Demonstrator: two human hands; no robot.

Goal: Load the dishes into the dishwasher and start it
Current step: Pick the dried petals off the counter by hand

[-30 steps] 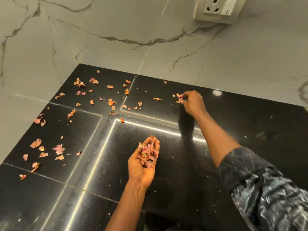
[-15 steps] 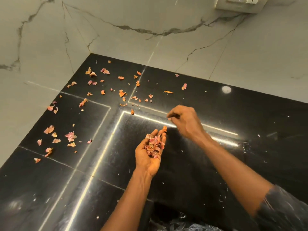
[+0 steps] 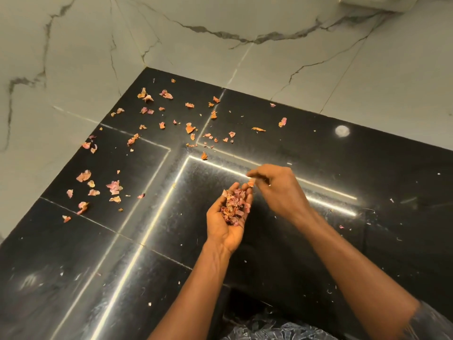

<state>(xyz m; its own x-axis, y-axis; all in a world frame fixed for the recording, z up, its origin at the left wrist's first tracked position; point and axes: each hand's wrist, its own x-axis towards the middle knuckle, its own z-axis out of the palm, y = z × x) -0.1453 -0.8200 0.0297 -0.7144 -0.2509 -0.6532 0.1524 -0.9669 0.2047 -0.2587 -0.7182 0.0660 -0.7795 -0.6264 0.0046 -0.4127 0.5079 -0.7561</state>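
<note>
Peelings, not plates, are the business here. Neither the dishes nor the dishwasher shows anywhere in view — only a black counter in a corner of marbled wall, strewn with dry pink and orange scraps. I take this for tidying ahead of the loading, which looks not yet begun.

The left hand is held palm up above the counter, fingers loosely cupped and close together, carrying a heap of gathered flakes. The right hand hangs just over its fingertips, thumb and fingers bunched to a point, and seems to pinch an orange scrap at the heap's edge; with the blur I can't swear it is gripped rather than let go.

To do this well I'd release low over the middle of the palm, not at the fingertips, where a light flake would slide off. The cup wants holding level with no gaps between the fingers, and it looks near full — emptying it before another reach would be wise. Most of the litter lies toward the back left corner, well apart from both hands, with one pink piece alone nearer the back wall. Sweeping those together with the side of the hand should beat picking them one by one.
</note>
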